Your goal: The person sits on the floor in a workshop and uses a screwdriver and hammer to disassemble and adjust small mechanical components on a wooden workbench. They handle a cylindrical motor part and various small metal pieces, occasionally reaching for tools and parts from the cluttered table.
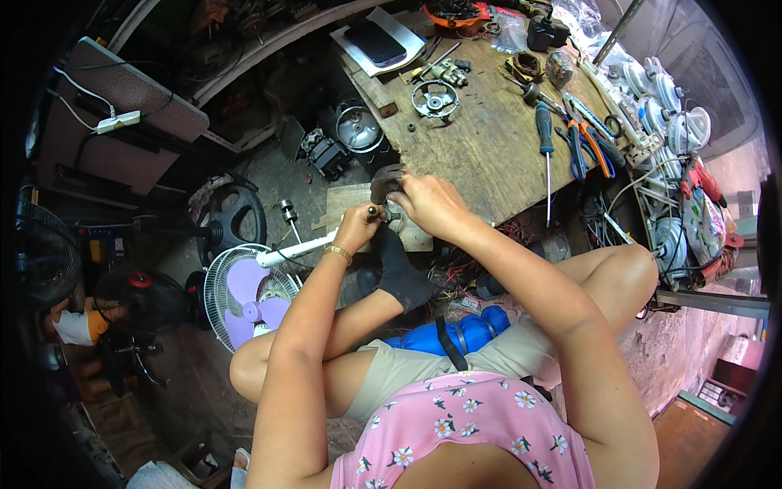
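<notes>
Close together in the middle of the view, both of my hands work over a wooden board [348, 200] low beside the table. My right hand [428, 202] is closed on a dark, curved metal piece [386, 184], whose exact kind I cannot make out. Just left of it and a little nearer, my left hand [357, 230] grips a short rod [372, 211] with a round, brass-coloured end. The rod's lower part is hidden by the fingers. A foot in a black sock [405, 281] is right below the hands.
On the wooden table [489, 114] lie a round metal motor housing [435, 99], a phone [375, 42], a screwdriver [545, 130] and pliers [580, 147]. A white fan with purple blades [252, 310] stands at left. Wires [460, 285] tangle under the table; fan motor parts [672, 110] crowd the right.
</notes>
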A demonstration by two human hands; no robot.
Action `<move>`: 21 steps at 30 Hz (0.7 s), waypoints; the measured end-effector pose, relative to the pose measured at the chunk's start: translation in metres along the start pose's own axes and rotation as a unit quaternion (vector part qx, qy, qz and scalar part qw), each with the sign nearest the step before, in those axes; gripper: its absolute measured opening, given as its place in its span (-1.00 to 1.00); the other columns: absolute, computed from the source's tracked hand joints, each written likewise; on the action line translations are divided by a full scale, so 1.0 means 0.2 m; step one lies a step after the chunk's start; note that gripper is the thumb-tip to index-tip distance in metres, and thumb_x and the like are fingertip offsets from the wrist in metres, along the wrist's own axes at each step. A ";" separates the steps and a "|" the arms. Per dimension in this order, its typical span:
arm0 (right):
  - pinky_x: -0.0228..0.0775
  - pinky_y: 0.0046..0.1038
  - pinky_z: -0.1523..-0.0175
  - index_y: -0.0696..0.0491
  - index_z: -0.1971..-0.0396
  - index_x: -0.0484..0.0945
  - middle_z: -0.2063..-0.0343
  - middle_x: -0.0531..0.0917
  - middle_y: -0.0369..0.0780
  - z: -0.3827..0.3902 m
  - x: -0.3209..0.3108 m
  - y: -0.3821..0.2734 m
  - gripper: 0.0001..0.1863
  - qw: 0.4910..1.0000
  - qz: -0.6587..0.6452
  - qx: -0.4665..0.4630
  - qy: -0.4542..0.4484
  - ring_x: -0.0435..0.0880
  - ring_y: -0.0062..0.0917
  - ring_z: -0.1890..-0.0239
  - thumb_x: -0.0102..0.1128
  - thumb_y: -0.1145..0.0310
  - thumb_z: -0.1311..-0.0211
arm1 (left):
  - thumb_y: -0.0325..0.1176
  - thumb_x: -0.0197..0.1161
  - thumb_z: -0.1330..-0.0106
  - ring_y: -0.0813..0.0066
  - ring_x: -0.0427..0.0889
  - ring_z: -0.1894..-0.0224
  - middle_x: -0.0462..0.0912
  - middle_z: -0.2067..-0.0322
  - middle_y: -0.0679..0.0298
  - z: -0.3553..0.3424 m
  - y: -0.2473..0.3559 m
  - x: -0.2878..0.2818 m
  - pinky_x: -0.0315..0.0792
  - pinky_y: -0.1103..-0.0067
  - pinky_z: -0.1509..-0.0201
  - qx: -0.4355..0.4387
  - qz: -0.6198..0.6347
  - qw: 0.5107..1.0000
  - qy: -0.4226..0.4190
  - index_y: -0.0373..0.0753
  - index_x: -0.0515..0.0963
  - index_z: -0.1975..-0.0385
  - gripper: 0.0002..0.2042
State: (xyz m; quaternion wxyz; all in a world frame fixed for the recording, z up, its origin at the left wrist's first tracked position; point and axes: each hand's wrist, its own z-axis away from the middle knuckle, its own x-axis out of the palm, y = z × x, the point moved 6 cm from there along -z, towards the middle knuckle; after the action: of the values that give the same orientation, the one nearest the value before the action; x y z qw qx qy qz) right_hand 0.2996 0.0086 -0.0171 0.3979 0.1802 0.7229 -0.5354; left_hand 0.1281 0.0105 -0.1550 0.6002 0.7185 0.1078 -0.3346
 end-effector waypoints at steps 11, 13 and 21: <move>0.50 -0.17 0.36 0.12 0.24 0.54 0.52 0.63 0.00 0.01 0.12 0.00 -0.73 0.992 0.095 -0.056 -0.058 0.64 -0.09 0.46 0.11 0.24 -0.19 | -0.62 0.23 0.00 0.07 0.64 0.34 0.63 0.44 0.06 -0.01 0.07 0.01 0.51 0.39 0.28 0.036 -0.118 0.992 -0.035 -0.26 0.59 0.44 -0.86; 0.51 -0.18 0.38 0.11 0.21 0.54 0.50 0.63 0.00 0.00 0.10 0.00 -0.73 0.992 0.097 -0.068 -0.031 0.65 -0.12 0.46 0.11 0.26 -0.18 | -0.60 0.24 0.00 0.05 0.63 0.34 0.62 0.43 0.05 -0.01 0.07 0.01 0.51 0.37 0.27 0.026 -0.124 0.991 -0.046 -0.26 0.59 0.44 -0.87; 0.52 -0.24 0.39 0.05 0.19 0.57 0.42 0.64 -0.05 0.07 0.20 0.01 -0.74 0.981 0.158 -0.084 -0.067 0.66 -0.17 0.44 0.12 0.29 -0.14 | -0.55 0.25 -0.02 0.01 0.61 0.34 0.62 0.46 0.02 -0.02 0.09 0.03 0.49 0.28 0.28 0.055 -0.137 0.989 -0.013 -0.25 0.58 0.48 -0.92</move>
State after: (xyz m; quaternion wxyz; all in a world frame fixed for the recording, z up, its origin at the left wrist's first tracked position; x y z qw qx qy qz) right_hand 0.2821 -0.0092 -0.0508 0.5391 0.2217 0.6994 -0.4136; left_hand 0.1435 0.0092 -0.1440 0.5096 0.7248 0.1787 -0.4278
